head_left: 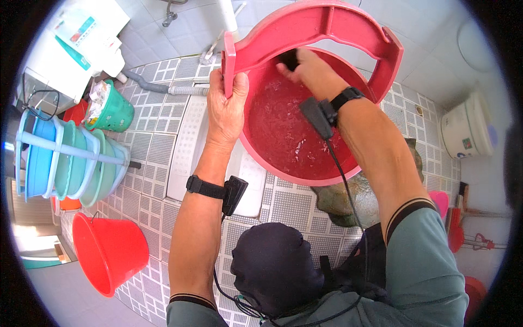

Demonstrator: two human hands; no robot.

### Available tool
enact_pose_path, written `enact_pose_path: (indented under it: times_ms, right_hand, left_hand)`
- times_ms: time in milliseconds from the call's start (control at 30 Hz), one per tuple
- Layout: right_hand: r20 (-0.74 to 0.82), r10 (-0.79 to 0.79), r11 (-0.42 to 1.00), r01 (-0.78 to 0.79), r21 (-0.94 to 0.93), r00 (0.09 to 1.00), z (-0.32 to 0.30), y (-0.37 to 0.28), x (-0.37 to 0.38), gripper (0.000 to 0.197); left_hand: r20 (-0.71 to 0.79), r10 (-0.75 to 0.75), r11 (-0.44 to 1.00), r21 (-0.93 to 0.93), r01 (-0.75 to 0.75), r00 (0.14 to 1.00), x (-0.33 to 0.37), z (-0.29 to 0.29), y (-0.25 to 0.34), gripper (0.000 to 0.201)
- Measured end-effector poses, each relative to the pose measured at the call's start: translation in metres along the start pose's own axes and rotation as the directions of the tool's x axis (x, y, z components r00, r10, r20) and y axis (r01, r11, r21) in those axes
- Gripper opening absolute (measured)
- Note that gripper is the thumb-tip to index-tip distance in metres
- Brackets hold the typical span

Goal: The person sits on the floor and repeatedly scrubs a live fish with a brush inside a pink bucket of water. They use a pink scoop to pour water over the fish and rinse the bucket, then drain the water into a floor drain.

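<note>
My left hand (225,111) is closed on one end of a red plastic frame (302,27), a curved piece with ribs that looks like part of a stool. The frame is tilted up over the far side of a large round red basin (256,150). Water with some foam lies in the basin. Above the water, close to the frame's inner edge, my right hand (318,71) is closed around a dark pad-like thing (290,59). Motion blurs that hand slightly, and its grip partly hides the pad.
A white squat toilet (185,147) is set in the tiled floor beside the basin. At the left are a red bucket (122,250), a rack of basins (65,158) and a green bin (115,111). A white bucket (466,128) stands at the right, with a wet stone-like slab (348,201) nearer.
</note>
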State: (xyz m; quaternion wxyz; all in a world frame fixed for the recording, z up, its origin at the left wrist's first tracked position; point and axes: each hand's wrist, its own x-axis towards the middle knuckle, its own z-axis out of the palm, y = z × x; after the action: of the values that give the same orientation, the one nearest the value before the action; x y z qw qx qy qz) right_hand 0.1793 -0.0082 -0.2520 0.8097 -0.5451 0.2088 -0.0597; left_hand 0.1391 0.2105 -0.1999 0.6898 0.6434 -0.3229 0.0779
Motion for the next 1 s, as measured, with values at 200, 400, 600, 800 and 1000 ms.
enact_pose_path:
  times_ms: [200, 400, 600, 800, 1000]
  right_hand:
    - [-0.374, 0.225, 0.849, 0.007, 0.529, 0.900, -0.013, -0.008, 0.002, 0.029]
    - [-0.070, 0.194, 0.967, -0.203, -0.152, 0.978, 0.077, 0.016, -0.012, 0.025]
    - [0.166, 0.452, 0.866, -0.387, -0.315, 0.876, 0.065, 0.014, -0.044, 0.023]
    - [-0.122, 0.201, 0.781, -0.083, 0.619, 0.972, 0.030, -0.060, -0.055, 0.021]
    - [-0.367, 0.305, 0.497, 0.182, 0.848, 0.879, -0.045, -0.062, -0.047, 0.020]
  left_hand:
    - [-0.008, 0.020, 1.000, 0.018, -0.020, 1.000, 0.002, 0.010, 0.002, 0.043]
    - [0.112, -0.100, 0.995, -0.002, 0.101, 0.989, -0.003, -0.005, 0.014, 0.066]
    - [0.040, -0.028, 0.999, 0.021, 0.027, 0.999, -0.002, 0.012, 0.008, 0.049]
    - [-0.026, 0.048, 0.989, 0.141, -0.044, 0.999, -0.002, -0.003, 0.003, 0.046]
    - [0.007, 0.032, 0.988, 0.151, -0.033, 0.999, 0.001, 0.004, -0.001, 0.047]
